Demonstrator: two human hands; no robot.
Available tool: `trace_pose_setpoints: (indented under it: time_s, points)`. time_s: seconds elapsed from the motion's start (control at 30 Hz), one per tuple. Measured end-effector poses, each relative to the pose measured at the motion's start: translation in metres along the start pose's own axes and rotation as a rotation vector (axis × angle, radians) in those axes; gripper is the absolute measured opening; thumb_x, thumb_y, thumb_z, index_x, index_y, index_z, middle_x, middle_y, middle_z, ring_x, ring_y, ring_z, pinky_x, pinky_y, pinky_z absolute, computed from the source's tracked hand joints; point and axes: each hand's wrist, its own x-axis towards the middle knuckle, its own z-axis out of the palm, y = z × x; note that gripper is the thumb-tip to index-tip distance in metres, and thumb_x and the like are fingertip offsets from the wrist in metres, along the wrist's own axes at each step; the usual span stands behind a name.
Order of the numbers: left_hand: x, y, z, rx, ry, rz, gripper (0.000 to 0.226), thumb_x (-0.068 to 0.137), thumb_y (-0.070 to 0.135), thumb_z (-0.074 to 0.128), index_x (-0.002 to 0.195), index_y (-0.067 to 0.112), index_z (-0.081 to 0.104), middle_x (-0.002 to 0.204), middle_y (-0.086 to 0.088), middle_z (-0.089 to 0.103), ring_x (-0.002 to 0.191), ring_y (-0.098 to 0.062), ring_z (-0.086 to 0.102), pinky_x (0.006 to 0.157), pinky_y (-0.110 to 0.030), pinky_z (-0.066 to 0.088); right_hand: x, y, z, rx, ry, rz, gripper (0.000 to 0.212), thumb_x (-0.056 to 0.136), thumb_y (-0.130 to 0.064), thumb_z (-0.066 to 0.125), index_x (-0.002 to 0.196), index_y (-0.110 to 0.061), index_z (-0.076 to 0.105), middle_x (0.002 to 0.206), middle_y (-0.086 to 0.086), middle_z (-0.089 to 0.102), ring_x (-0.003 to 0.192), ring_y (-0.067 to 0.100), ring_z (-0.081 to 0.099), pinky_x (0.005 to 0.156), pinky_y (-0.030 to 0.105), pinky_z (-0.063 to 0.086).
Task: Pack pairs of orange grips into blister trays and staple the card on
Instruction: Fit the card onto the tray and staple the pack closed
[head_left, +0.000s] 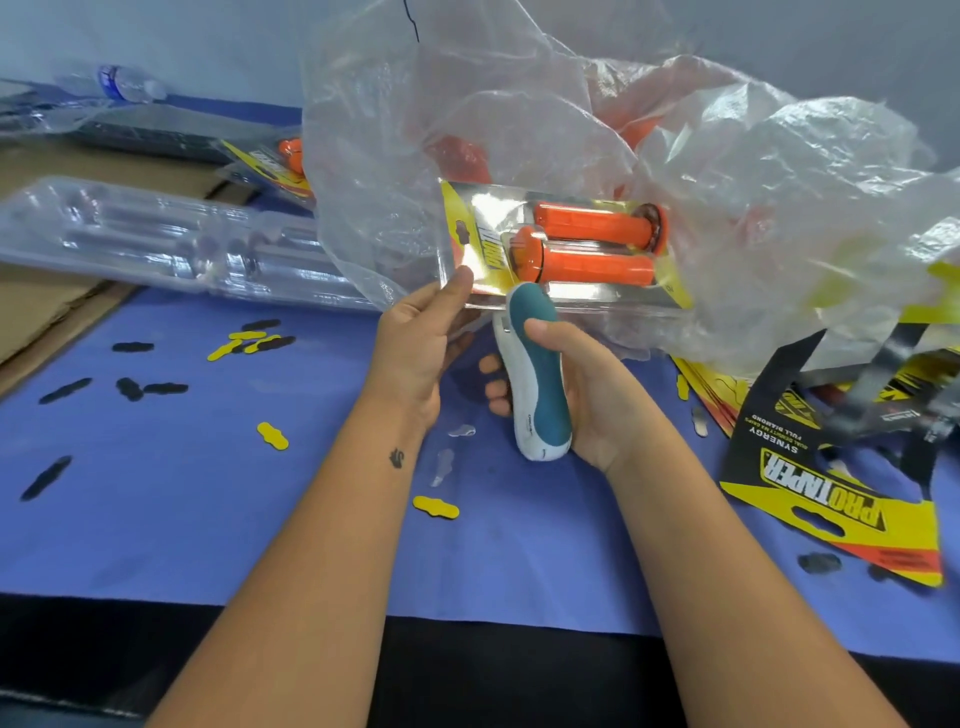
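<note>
The packed blister tray (563, 249), two orange grips (592, 244) on its yellow card, is held above the blue bench (156, 493). Your left hand (415, 353) pinches its left corner; your right hand (587, 384) clenches the stapler (537, 374) at its lower edge.

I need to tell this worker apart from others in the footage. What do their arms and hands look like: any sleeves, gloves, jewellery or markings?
Both forearms are bare to the bottom edge of the view: no sleeves, gloves, watch or bracelet show. The left hand and right hand show no rings on the fingers in view. One marking: a small dark tattoo on the left forearm near the wrist.
</note>
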Motion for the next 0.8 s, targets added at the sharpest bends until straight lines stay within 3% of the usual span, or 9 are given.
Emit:
trace_pose_setpoints:
  time_s: [0.13,0.27,0.47,0.63,0.8]
  points:
    - [-0.0017,0.001,0.0021,0.085,-0.001,0.06,0.023,0.092,0.03,0.063,0.071,0.022,0.066,0.066,0.009,0.064,0.064,-0.002,0.059,0.068,-0.024,0.042,-0.0027,-0.0034,-0.0006,0.006,-0.045,0.027,0.051,0.08,-0.049,0.056,0.111,-0.009,0.061,0.081,0.018,0.068,0.06,0.026,0.064,0.055,0.032,0.055]
    - [-0.0028,-0.001,0.002,0.157,-0.01,0.084,0.022,0.091,0.029,0.066,0.078,0.011,0.067,0.079,-0.009,0.06,0.075,-0.015,0.055,0.075,-0.033,0.041,-0.0024,-0.0024,0.0021,0.085,-0.073,0.038,0.051,0.083,-0.053,0.053,0.107,-0.008,0.06,0.075,0.019,0.062,0.05,0.023,0.054,0.049,0.027,0.048]
    - [-0.0003,-0.0028,-0.0012,0.166,-0.004,0.08,0.024,0.09,0.03,0.067,0.07,0.018,0.065,0.076,-0.006,0.06,0.069,-0.009,0.058,0.072,-0.028,0.043,0.0008,-0.0005,0.0054,0.105,-0.079,0.019,0.053,0.085,-0.055,0.053,0.105,-0.006,0.061,0.073,0.017,0.063,0.053,0.023,0.057,0.051,0.027,0.05]
    - [-0.0001,-0.0051,-0.0021,0.224,0.017,0.086,0.024,0.089,0.035,0.067,0.071,0.019,0.069,0.08,-0.007,0.063,0.075,-0.011,0.057,0.063,-0.019,0.044,0.0015,-0.0056,0.004,-0.016,-0.043,0.036,0.065,0.074,-0.062,0.055,0.109,-0.007,0.061,0.073,0.017,0.068,0.056,0.023,0.064,0.052,0.026,0.053]
    - [-0.0005,-0.0052,-0.0017,0.234,0.02,0.096,0.029,0.09,0.036,0.067,0.065,0.022,0.072,0.071,0.0,0.064,0.067,-0.012,0.053,0.064,-0.023,0.044,0.0028,-0.0047,0.0081,-0.021,-0.022,0.036,0.065,0.074,-0.062,0.056,0.108,-0.007,0.061,0.072,0.015,0.067,0.052,0.021,0.06,0.049,0.025,0.051]
